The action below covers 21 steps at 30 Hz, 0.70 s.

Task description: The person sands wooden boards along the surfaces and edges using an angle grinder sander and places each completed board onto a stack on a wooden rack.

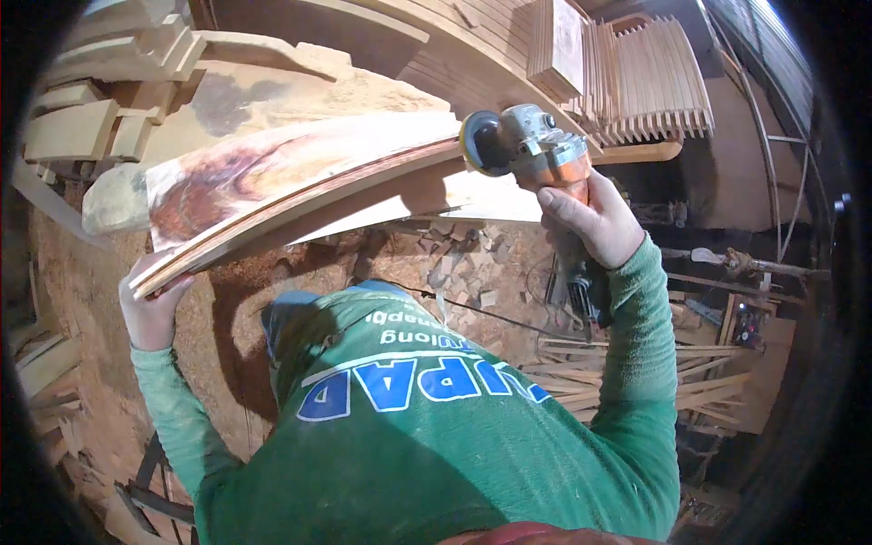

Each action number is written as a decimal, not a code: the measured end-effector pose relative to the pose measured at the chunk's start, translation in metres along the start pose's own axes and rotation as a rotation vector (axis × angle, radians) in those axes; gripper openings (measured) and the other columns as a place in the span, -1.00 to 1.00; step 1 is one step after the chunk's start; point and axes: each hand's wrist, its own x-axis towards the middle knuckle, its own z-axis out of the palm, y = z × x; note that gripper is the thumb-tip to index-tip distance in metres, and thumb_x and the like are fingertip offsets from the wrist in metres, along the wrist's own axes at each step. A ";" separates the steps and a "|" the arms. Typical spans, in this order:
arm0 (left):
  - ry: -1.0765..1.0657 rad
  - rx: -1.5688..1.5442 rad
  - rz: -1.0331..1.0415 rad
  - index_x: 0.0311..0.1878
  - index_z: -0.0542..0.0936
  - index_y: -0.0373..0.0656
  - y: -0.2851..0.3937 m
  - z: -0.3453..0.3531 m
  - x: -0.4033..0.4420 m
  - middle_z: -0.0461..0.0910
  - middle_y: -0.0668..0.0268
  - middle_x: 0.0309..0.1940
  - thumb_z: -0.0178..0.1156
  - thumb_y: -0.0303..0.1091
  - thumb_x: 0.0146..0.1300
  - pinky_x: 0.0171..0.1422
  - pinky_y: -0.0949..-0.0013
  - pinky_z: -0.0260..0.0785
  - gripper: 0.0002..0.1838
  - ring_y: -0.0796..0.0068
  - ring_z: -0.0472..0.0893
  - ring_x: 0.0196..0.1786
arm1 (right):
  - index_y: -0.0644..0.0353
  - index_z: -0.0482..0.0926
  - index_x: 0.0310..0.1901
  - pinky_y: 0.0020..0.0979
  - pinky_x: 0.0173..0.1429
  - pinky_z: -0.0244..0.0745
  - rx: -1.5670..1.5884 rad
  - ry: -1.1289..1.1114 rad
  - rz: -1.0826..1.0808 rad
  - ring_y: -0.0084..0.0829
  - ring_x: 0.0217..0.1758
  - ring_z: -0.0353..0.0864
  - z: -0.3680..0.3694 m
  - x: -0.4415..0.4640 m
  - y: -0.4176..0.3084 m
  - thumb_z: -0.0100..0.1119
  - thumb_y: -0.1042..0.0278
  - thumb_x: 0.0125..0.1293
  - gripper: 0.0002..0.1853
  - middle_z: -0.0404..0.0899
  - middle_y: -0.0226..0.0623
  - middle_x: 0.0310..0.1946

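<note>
My right hand (599,218) is wrapped round the orange body of an angle grinder (538,150). Its round disc (481,143), with a yellowish edge, is at the right end of a long curved wooden strip (318,198); whether it touches the wood I cannot tell. At the strip's left end, my left hand (159,304) grips the wood, some fingers hidden beneath it. The strip has layered light and reddish-brown edges. Behind it lies a pale board (272,163) with a dark reddish stain or picture.
Stacked wooden blocks (77,127) stand at the far left. A row of slatted wooden pieces (640,82) sits at the upper right. Wood offcuts (468,268) litter the dusty floor below the bench. A cable (509,318) crosses there, and loose sticks (636,372) lie at the right.
</note>
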 end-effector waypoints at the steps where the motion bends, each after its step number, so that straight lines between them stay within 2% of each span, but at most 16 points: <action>1: 0.001 0.001 -0.009 0.02 0.71 -0.35 0.000 0.000 0.000 0.76 0.30 -0.15 0.51 -0.59 0.09 0.06 0.43 0.55 -0.63 0.55 0.71 -0.08 | 0.30 0.51 0.23 -0.48 -0.02 0.55 0.003 0.006 0.036 -0.61 -0.16 0.60 -0.012 0.002 0.008 0.38 0.12 0.46 -0.50 0.63 -0.42 -0.15; 3: -0.003 0.014 -0.011 0.03 0.71 -0.35 -0.004 -0.001 0.000 0.76 0.31 -0.15 0.51 -0.59 0.10 0.07 0.43 0.55 -0.62 0.56 0.70 -0.07 | 0.28 0.53 0.19 -0.46 -0.10 0.56 0.015 0.010 0.112 -0.60 -0.22 0.60 -0.036 0.008 0.024 0.36 0.11 0.47 -0.54 0.60 -0.42 -0.21; 6: 0.023 0.009 -0.044 0.03 0.70 -0.36 0.006 0.002 -0.002 0.74 0.34 -0.17 0.53 -0.54 0.11 0.04 0.45 0.53 -0.61 0.59 0.67 -0.09 | 0.28 0.54 0.17 -0.47 -0.04 0.55 0.033 0.055 0.185 -0.62 -0.18 0.60 -0.069 0.019 0.042 0.35 0.12 0.48 -0.56 0.60 -0.44 -0.19; 8: 0.039 0.047 -0.022 0.02 0.70 -0.36 0.001 0.001 -0.003 0.73 0.35 -0.18 0.54 -0.53 0.10 0.01 0.46 0.52 -0.61 0.59 0.65 -0.11 | 0.28 0.55 0.17 -0.49 0.05 0.52 0.016 0.078 0.111 -0.64 -0.12 0.59 -0.092 0.029 0.060 0.34 0.12 0.49 -0.58 0.63 -0.47 -0.14; 10: 0.040 0.057 -0.006 0.01 0.70 -0.36 -0.006 -0.001 -0.001 0.73 0.35 -0.19 0.54 -0.52 0.09 -0.01 0.46 0.51 -0.61 0.60 0.65 -0.12 | 0.25 0.57 -0.01 -0.43 -0.28 0.59 0.023 0.171 0.132 -0.57 -0.39 0.61 -0.101 0.032 0.064 0.42 0.02 0.42 -0.57 0.61 -0.42 -0.37; 11: 0.045 0.063 -0.001 0.01 0.70 -0.36 -0.006 -0.001 -0.003 0.73 0.36 -0.19 0.54 -0.52 0.09 -0.02 0.46 0.51 -0.61 0.60 0.65 -0.13 | 0.25 0.57 -0.02 -0.42 -0.30 0.59 0.106 0.192 0.145 -0.57 -0.39 0.60 -0.101 0.030 0.064 0.42 0.02 0.42 -0.57 0.60 -0.43 -0.38; 14: 0.058 0.043 -0.004 0.00 0.71 -0.34 -0.008 0.001 -0.003 0.73 0.35 -0.21 0.53 -0.54 0.08 -0.03 0.44 0.51 -0.63 0.60 0.65 -0.15 | 0.28 0.57 0.09 -0.53 -0.05 0.47 0.034 0.136 0.151 -0.66 -0.20 0.52 -0.092 0.027 0.060 0.38 0.04 0.46 -0.55 0.59 -0.48 -0.21; 15: 0.061 0.067 0.021 -0.01 0.72 -0.33 -0.004 0.001 -0.003 0.75 0.34 -0.22 0.52 -0.55 0.07 -0.02 0.43 0.53 -0.63 0.56 0.69 -0.14 | 0.28 0.57 0.06 -0.49 -0.15 0.52 0.011 0.108 0.112 -0.61 -0.27 0.56 -0.078 0.024 0.054 0.37 0.04 0.46 -0.56 0.60 -0.43 -0.25; 18: 0.043 -0.045 -0.090 0.00 0.73 -0.33 0.002 0.004 -0.004 0.78 0.31 -0.19 0.51 -0.56 0.06 0.01 0.40 0.57 -0.62 0.49 0.74 -0.11 | 0.29 0.58 0.12 -0.49 -0.07 0.55 0.032 -0.008 0.079 -0.64 -0.22 0.58 -0.027 0.013 0.020 0.38 0.13 0.45 -0.58 0.63 -0.46 -0.22; 19: 0.030 0.000 -0.053 0.01 0.73 -0.33 0.003 0.003 -0.002 0.78 0.30 -0.17 0.51 -0.57 0.06 0.02 0.40 0.59 -0.61 0.48 0.75 -0.09 | 0.32 0.56 0.20 -0.49 0.04 0.51 0.013 -0.013 0.035 -0.65 -0.13 0.54 -0.006 0.008 0.005 0.39 0.18 0.44 -0.54 0.64 -0.45 -0.13; 20: 0.018 0.044 -0.016 0.02 0.73 -0.33 0.002 0.002 -0.001 0.79 0.28 -0.16 0.51 -0.58 0.06 0.03 0.40 0.60 -0.60 0.47 0.77 -0.08 | 0.34 0.52 0.26 -0.43 0.17 0.53 0.055 -0.039 0.012 -0.59 0.00 0.59 0.011 0.004 -0.003 0.41 0.21 0.43 -0.49 0.66 -0.38 0.00; 21: 0.027 -0.013 0.030 0.01 0.73 -0.34 0.000 0.005 0.000 0.80 0.25 -0.17 0.52 -0.58 0.07 0.04 0.39 0.60 -0.62 0.50 0.77 -0.10 | 0.36 0.50 0.28 -0.41 0.23 0.53 0.027 -0.066 -0.006 -0.56 0.07 0.60 0.028 -0.001 -0.015 0.41 0.23 0.42 -0.46 0.66 -0.33 0.04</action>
